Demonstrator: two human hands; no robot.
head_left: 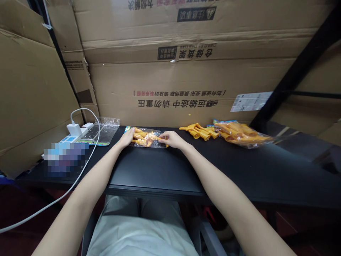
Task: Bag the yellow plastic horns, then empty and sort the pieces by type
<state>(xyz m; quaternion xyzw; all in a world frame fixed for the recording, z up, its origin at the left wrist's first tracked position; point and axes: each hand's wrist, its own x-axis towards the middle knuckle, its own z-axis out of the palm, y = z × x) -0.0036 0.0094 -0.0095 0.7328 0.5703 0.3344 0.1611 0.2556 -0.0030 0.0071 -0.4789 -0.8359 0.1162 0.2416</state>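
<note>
A clear, glossy plastic bag (156,144) lies flat on the black counter (160,170), its long side running left to right. Through the film show orange-yellow plastic pieces (144,136), elongated and bunched together, too overlapped to count. Blue-green print (128,128) shows at the bag's far left corner.
</note>
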